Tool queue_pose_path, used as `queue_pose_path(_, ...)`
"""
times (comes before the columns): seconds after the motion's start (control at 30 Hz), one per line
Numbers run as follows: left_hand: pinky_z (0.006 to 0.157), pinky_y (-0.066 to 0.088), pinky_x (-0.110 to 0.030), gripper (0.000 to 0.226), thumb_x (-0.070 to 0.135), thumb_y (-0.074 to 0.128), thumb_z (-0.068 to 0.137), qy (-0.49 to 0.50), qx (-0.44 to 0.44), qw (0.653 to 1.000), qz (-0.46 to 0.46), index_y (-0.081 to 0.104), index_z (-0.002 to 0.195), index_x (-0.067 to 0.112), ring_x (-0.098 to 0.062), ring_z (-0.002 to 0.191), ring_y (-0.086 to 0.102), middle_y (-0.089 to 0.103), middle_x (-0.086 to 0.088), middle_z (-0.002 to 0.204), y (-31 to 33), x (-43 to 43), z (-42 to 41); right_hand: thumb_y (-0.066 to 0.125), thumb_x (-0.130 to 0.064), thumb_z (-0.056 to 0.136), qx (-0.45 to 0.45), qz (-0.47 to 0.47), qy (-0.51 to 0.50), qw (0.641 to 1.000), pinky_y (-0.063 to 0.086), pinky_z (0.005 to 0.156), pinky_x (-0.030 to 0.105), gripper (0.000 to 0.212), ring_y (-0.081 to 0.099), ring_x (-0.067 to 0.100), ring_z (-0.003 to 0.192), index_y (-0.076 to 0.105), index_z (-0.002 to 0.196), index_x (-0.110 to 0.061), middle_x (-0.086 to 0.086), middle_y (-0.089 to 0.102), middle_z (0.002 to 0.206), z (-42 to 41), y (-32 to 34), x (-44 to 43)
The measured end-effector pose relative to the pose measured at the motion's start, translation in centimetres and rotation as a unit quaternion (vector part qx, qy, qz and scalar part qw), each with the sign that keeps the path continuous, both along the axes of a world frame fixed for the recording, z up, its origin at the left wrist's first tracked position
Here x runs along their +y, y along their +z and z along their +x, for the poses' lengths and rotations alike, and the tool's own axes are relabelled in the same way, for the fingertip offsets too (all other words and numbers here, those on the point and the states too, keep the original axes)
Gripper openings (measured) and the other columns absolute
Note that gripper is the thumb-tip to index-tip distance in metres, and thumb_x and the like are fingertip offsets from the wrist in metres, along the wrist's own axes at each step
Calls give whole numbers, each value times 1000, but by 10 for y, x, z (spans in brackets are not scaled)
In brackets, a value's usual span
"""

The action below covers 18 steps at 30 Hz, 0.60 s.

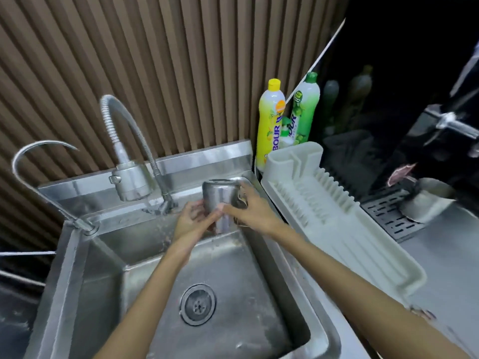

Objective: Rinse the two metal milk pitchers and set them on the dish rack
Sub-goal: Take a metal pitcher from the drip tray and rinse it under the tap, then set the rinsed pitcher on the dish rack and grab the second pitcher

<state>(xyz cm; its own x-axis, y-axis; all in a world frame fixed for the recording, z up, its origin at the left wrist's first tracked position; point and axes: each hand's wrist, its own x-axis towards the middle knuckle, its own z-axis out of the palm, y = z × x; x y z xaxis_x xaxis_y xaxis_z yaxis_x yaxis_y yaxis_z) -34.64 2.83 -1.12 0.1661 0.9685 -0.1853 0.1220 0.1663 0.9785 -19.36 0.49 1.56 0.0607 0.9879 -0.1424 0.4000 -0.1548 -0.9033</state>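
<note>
Over the far right corner of the sink [85,275], I hold one pitcher [220,194] upside down, base up and mouth down, so rinse water can drain straight into the basin rather than pool inside. My right hand [248,213] is clamped on the pitcher from the right, at the handle side, with the thumb laid across the wall. My left hand [190,222] is closed against the lower left of the wall, fingers wrapped toward the rim; it steadies the wet steel and can rub the surface. Both hands grip the same pitcher.

The tap [132,181] hangs just left of the pitcher, its head pointing down. Spray seems to fall near my left hand, but blur prevents a firm reading.

The rack [344,229] lies on the bench directly right of the sink and carries no pitcher. Its near placement keeps the transfer short and lets drips fall on the rack or into the basin. Two soap bottles [270,125] stand at its far end, against the wall.

I cannot see the second pitcher with certainty. Judgement: rinsing of the first pitcher is in hand; neither is racked yet. A wet, smooth wall may slip, hence the two-hand hold.
</note>
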Motion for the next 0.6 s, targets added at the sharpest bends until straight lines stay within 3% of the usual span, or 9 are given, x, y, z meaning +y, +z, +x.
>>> queue_pose_path(0.07, 86, 46, -16, 58, 13, 78, 68, -13, 1, 999, 32, 49, 118, 7, -16, 105, 56, 58, -4, 114, 9, 3, 40, 74, -39, 72, 29, -4, -50, 998, 44, 82, 17, 68, 55, 11, 105, 41, 128, -20, -8, 53, 114, 37, 7, -1)
queue_pose_path(0.13, 78, 49, -11, 57, 0, 76, 67, -46, -7, 998, 49, 48, 116, 4, -16, 104, 55, 56, -5, 111, 12, 6, 79, 78, -37, 68, 38, -17, -79, 996, 47, 68, 19, 61, 59, 13, 89, 45, 118, -22, 0, 64, 109, 78, 14, -5)
queue_pose_path(0.23, 78, 47, -6, 60, -6, 72, 71, -114, -12, 991, 66, 45, 123, 0, -16, 109, 54, 55, -6, 115, 10, 11, 131, 82, -37, 62, -19, -33, -103, 994, 52, 78, 33, 69, 61, 20, 99, 47, 119, -21, 7, 64, 114, 137, 21, -9)
queue_pose_path(0.3, 86, 43, -6, 55, -6, 64, 78, -146, 4, 986, 80, 45, 129, -1, -16, 116, 51, 53, -3, 121, 3, 17, 161, 84, -32, 59, -47, -9, -123, 991, 50, 80, 27, 73, 60, 18, 103, 50, 123, -20, 4, 64, 115, 169, 23, -10)
queue_pose_path(0.4, 101, 36, -20, 57, -10, 53, 84, -172, 1, 983, 69, 37, 138, 1, -16, 124, 47, 46, -7, 138, -5, 26, 199, 84, -25, 60, -67, 22, -130, 989, 43, 73, 13, 67, 56, 12, 97, 56, 120, -20, -1, 64, 111, 205, 19, -7)
queue_pose_path(0.47, 105, 34, -23, 64, -12, 49, 85, -184, 2, 981, 59, 29, 143, 7, -10, 122, 45, 44, -2, 137, -7, 27, 219, 84, -24, 60, -82, 29, -127, 988, 42, 73, 16, 65, 55, 13, 95, 58, 119, -20, -2, 64, 107, 224, 8, 0)
queue_pose_path(0.6, 105, 34, -24, 71, -12, 47, 86, -184, 22, 981, 54, 25, 145, 19, -6, 120, 44, 43, 7, 130, -17, 30, 239, 83, -22, 60, -107, 18, -105, 988, 44, 87, 25, 66, 59, 19, 102, 57, 121, -18, 3, 67, 114, 246, -15, 14)
